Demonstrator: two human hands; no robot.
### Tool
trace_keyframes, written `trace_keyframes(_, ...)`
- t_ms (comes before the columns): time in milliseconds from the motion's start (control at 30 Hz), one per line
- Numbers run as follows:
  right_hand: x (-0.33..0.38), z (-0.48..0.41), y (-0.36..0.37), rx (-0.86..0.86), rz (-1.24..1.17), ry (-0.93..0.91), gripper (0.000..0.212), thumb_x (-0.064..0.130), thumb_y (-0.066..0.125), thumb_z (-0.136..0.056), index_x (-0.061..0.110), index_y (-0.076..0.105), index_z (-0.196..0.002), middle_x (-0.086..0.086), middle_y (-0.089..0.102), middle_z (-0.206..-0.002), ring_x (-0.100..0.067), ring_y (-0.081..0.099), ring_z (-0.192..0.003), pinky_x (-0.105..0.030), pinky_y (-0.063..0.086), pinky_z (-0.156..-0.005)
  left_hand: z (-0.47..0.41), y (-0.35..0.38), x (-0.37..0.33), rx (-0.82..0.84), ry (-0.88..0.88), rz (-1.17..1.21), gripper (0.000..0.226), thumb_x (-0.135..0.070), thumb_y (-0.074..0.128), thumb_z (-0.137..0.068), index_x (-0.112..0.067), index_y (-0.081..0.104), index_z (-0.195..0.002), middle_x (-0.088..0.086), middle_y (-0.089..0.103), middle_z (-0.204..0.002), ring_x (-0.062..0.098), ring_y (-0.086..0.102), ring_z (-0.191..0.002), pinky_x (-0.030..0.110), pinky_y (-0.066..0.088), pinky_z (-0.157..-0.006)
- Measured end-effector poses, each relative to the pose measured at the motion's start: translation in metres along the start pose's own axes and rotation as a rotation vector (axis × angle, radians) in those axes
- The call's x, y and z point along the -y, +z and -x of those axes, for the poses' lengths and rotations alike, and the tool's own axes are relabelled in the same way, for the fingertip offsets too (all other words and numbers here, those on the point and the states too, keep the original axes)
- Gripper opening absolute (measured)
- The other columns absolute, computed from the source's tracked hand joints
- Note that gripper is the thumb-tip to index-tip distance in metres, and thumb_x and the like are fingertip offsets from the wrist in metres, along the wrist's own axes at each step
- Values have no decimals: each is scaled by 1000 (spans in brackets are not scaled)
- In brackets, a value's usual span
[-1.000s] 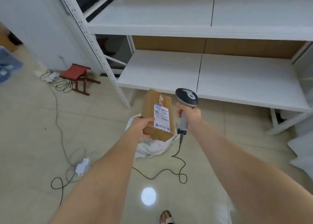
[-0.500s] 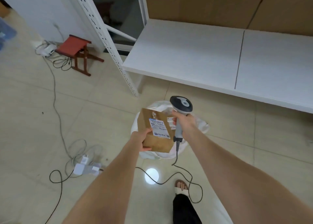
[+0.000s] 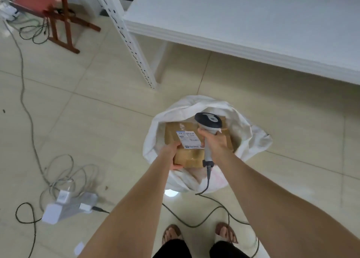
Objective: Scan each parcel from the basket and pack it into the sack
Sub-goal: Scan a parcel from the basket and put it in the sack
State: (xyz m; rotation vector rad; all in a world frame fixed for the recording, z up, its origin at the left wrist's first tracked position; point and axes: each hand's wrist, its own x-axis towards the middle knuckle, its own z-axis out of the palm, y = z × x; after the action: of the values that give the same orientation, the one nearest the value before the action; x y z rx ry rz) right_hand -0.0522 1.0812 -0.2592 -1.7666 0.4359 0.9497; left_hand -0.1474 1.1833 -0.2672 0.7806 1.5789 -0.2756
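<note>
Left grip (image 3: pixel 171 154) clasps parcel (image 3: pixel 172 134) at sack (image 3: pixel 252 138) mouth; right grip (image 3: pixel 214 143), scanner (image 3: pixel 208 119).

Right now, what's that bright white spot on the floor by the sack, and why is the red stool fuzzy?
Head view: the spot is a light's reflection on the glossy tiles beside the sack; the red stool is smeared by motion blur, like the parcel label.

Both forearms outstretched downward, left grip (image 3: pixel 171 154) and right grip (image 3: pixel 214 143) curled, close together.
</note>
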Motion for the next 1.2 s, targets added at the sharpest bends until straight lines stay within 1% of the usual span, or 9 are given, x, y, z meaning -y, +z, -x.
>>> trace_keyframes(100,-24,-38,27,29,-3,-2,24,29,79,-78,14,65,-91,3,65,-76,-14,61,-68,-36,56,-84,-53,1,3,16,71,18,50,-36,62,-88,-16,45,-131,13,52,-128,38,52,-115,50,55,-78)
trace_keyframes(233,-51,-74,59,58,-9,9,40,32,79,-78,14,62,-109,1,66,-85,-16,63,-73,-29,52,-66,-113,-5,11,-27,154,2,41,-23,50,-95,-12,44,-134,13,53,-130,39,52,-118,49,50,-89)
trace_keyframes(400,-75,-109,88,121,-12,31,41,37,79,-78,24,53,-106,-4,65,-110,-26,60,-105,-43,48,-98,-168,-13,8,-224,322,-534,62,-13,48,-94,-10,20,-149,23,34,-145,36,40,-131,39,39,-103)
trace_keyframes(567,-88,-137,97,133,30,52,36,36,78,-79,21,52,-101,-5,62,-106,-25,56,-101,-39,45,-96,-204,-10,19,-32,542,-980,108,-18,75,-77,-26,-2,-153,15,32,-148,31,39,-133,38,36,-108)
trace_keyframes(667,-94,-149,100,167,36,58,41,34,77,-81,18,52,-108,-4,61,-100,-24,56,-97,-37,44,-91,-226,-6,25,-177,508,-1072,88,-23,56,-93,-8,-8,-151,16,40,-145,32,46,-128,39,40,-104)
trace_keyframes(800,-95,-152,95,169,-7,78,42,34,78,-81,18,48,-107,-3,60,-96,-23,58,-94,-37,48,-88,-227,-6,22,-299,423,-1207,60,-17,42,-97,7,14,-145,21,39,-144,33,44,-130,40,42,-101)
trace_keyframes(900,-84,-136,84,183,-69,75,37,26,77,-83,12,55,-110,-7,66,-96,-22,66,-82,-33,52,-66,-202,-3,5,-271,476,-1211,44,-17,46,-96,1,42,-136,15,52,-134,29,52,-122,33,46,-94)
trace_keyframes(967,-72,-118,74,185,-103,75,37,21,76,-84,9,58,-114,-9,68,-86,-20,67,-71,-39,56,-70,-173,-1,-12,-271,588,-1179,33,-18,49,-96,-5,55,-126,11,61,-123,26,58,-114,28,45,-86)
trace_keyframes(1200,-9,-30,18,100,-118,71,21,19,77,-82,11,59,-88,0,64,-50,-8,57,-39,-22,48,-46,-40,12,-54,-185,747,-1015,32,-20,50,-95,-9,59,-124,9,61,-125,28,55,-118,32,42,-97)
